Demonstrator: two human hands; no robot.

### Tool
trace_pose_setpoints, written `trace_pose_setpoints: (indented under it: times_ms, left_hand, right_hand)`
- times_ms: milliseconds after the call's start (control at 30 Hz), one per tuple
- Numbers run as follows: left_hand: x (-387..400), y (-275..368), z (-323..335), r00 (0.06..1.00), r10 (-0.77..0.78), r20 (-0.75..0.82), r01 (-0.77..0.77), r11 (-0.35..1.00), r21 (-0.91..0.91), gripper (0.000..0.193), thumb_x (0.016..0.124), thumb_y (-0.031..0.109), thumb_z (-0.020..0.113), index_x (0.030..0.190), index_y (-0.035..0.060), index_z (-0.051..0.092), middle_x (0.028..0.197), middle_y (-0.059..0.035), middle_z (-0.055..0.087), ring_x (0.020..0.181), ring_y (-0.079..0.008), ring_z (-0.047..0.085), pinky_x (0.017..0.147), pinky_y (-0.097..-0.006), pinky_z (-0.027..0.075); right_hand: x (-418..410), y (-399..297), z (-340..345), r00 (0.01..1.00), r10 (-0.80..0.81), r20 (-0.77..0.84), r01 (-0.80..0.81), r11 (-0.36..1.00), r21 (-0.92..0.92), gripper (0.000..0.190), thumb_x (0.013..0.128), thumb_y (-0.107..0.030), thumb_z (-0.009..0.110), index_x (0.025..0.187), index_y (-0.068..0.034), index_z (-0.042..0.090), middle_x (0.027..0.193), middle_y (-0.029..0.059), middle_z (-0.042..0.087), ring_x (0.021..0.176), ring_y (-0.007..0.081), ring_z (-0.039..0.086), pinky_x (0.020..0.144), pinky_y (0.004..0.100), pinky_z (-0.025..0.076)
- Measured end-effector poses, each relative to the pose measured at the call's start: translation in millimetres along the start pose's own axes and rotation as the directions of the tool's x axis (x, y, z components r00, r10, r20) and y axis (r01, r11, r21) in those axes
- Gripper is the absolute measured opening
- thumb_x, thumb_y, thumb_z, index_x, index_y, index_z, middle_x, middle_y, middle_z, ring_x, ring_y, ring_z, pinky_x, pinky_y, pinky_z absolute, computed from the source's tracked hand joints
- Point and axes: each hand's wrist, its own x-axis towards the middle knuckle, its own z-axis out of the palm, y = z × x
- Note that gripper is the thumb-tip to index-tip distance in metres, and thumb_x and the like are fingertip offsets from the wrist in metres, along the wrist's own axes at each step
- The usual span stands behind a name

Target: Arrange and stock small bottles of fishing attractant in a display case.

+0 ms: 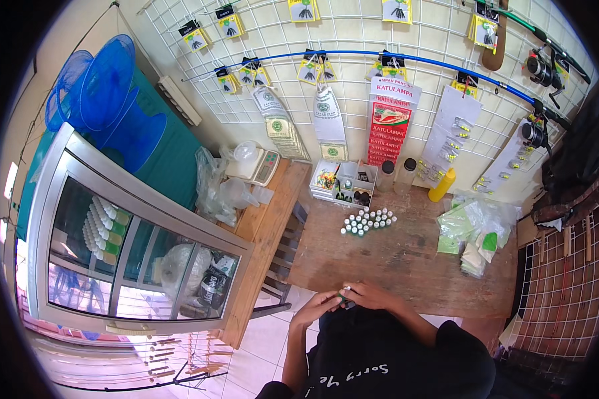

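Note:
Close to my body, at the front edge of the wooden table (409,264), my two hands meet around a small green bottle (342,298) with a white cap (347,288). My left hand (320,305) grips it from the left. My right hand (372,295) closes over it from the other side, its fingers against the cap; both hands partly hide the bottle. Farther back on the table stands a cluster of several small white-capped bottles (362,223), green at their bases.
Behind the cluster are a divided white box (350,199), dark-lidded jars (404,177) and a yellow squeeze bottle (442,185). Plastic packets (474,229) lie at the right. A glass display case (145,259) and a digital scale (259,167) stand left. Fishing rods (429,60) hang on a wire grid.

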Motion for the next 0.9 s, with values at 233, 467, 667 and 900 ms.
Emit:
trace_pose_setpoints:
  times_ms: [233, 467, 667, 900]
  left_hand:
    - [1, -9, 0, 0.997, 0.066, -0.044, -0.063, 0.996, 0.069, 0.028, 0.094, 0.021, 0.061, 0.111, -0.0007, 0.065, 0.094, -0.001, 0.066, 0.081, -0.0056, 0.052, 0.072, -0.0215, 0.043]
    - [-14, 1, 6, 0.945, 0.148, -0.291, -0.034, 0.931, 0.364, 0.028, 0.089, 0.017, 0.067, 0.11, -0.0013, 0.068, 0.09, -0.0058, 0.071, 0.082, -0.0067, 0.058, 0.072, -0.0253, 0.048]
    - [-35, -13, -9, 0.895, 0.218, -0.389, -0.082, 0.939, 0.335, 0.029, 0.088, 0.019, 0.07, 0.109, -0.0005, 0.068, 0.091, -0.0067, 0.071, 0.082, -0.0085, 0.059, 0.073, -0.0251, 0.048]
    - [-71, -26, -30, 0.792, 0.304, -0.53, -0.184, 0.946, 0.269, 0.029, 0.085, 0.021, 0.072, 0.106, 0.0003, 0.069, 0.088, -0.0063, 0.07, 0.079, -0.008, 0.059, 0.072, -0.0247, 0.048]
  right_hand:
    - [-2, -6, 3, 0.999, 0.019, -0.032, -0.023, 0.994, -0.103, 0.033, 0.098, -0.034, 0.046, 0.093, -0.004, 0.057, 0.08, 0.0224, 0.062, 0.078, 0.0423, 0.06, 0.068, 0.0481, 0.045]
    - [3, -18, 9, 0.99, -0.005, -0.141, -0.018, 0.987, -0.161, 0.031, 0.096, -0.036, 0.049, 0.09, -0.007, 0.058, 0.073, 0.0193, 0.063, 0.072, 0.0406, 0.062, 0.064, 0.0486, 0.046]
    - [30, -17, 24, 0.999, -0.042, 0.0, 0.042, 0.999, -0.011, 0.031, 0.096, -0.03, 0.052, 0.087, -0.002, 0.06, 0.071, 0.021, 0.06, 0.067, 0.039, 0.06, 0.06, 0.0435, 0.046]
    - [74, -38, 53, 0.974, -0.216, 0.072, 0.225, 0.961, -0.162, 0.03, 0.094, -0.032, 0.055, 0.087, -0.003, 0.062, 0.073, 0.0197, 0.061, 0.067, 0.0389, 0.06, 0.062, 0.0438, 0.046]
